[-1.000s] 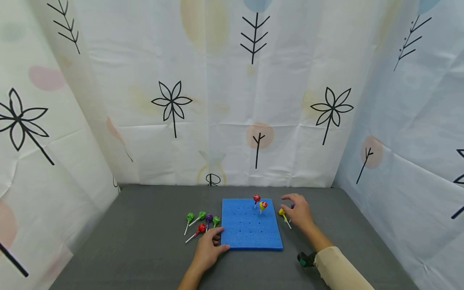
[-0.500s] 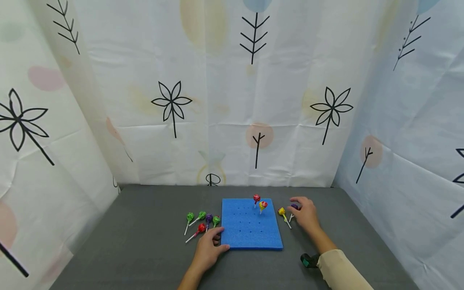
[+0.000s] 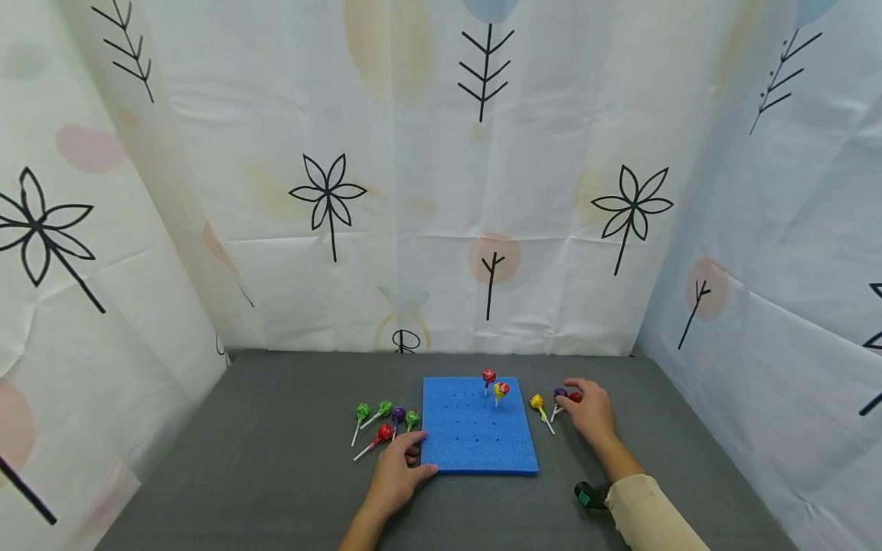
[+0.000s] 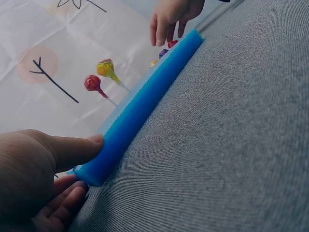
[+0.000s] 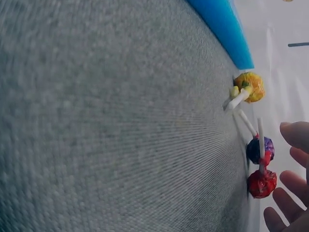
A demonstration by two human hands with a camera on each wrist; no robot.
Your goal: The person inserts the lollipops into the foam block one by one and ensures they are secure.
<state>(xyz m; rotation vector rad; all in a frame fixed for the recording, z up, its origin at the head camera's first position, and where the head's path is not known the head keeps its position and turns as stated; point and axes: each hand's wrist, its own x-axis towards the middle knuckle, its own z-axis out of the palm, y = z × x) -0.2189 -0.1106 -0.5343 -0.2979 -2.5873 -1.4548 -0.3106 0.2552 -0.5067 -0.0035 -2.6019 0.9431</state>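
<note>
My left hand [image 3: 393,476] holds the near left corner of a blue foam board [image 3: 475,457] with rows of small holes. In the left wrist view its thumb [image 4: 79,151] lies along the board's edge, with other fingers curled by the corner. A red lollipop [image 3: 488,376] and a yellow-and-red lollipop [image 3: 501,389] stand upright in the board. Right of it, my right hand [image 3: 594,413] hovers with loosely bent fingers by another red lollipop [image 5: 262,184] and a purple lollipop [image 5: 259,150]. The right wrist view shows a gap between its fingers and both.
A yellow lollipop [image 3: 536,401] lies between the board and the purple one. Left of the board lie several more, including green lollipops [image 3: 361,412], a purple one and a red lollipop [image 3: 383,433]. Patterned white cloth [image 3: 441,291] hangs behind the grey table [image 3: 276,459].
My right hand has moved right, past the purple lollipop to the red one, uncovering both. My left hand and the board have stayed in place.
</note>
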